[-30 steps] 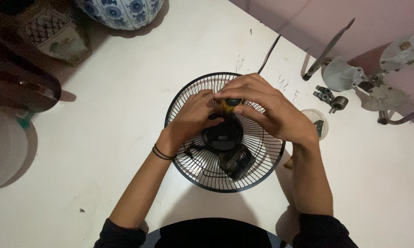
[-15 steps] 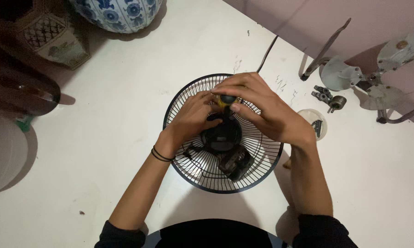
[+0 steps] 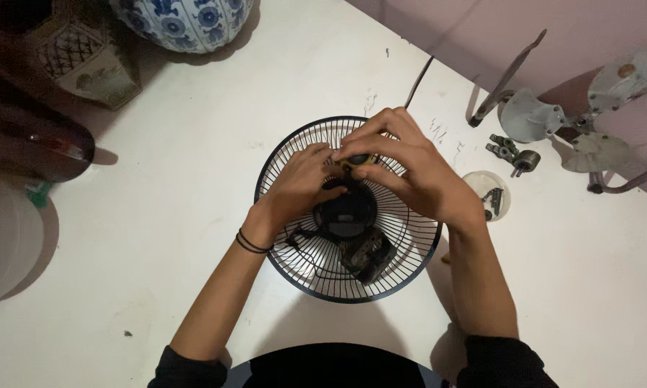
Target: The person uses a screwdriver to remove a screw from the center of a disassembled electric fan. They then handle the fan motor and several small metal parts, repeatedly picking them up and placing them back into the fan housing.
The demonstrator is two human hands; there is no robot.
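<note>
The left hand [image 3: 303, 179] steadies the black fan guard [image 3: 316, 276] flat on the worktop [image 3: 158, 215] while the right hand [image 3: 402, 169] pinches a yellow-handled screwdriver [image 3: 357, 162] upright over the motor [image 3: 346, 212].

1. A blue-and-white patterned ceramic vase [image 3: 187, 21] sits at the top edge of the white table [image 3: 158, 179].
2. A dark rounded object [image 3: 29, 147] lies at the far left (too dim to identify).
3. A small round dish [image 3: 487, 194] holds screws.
4. Grey metal fan blades [image 3: 553, 118] rest near the pink wall [image 3: 481, 29].
5. A small metal fitting [image 3: 514, 154] lies just beside the blades.
</note>
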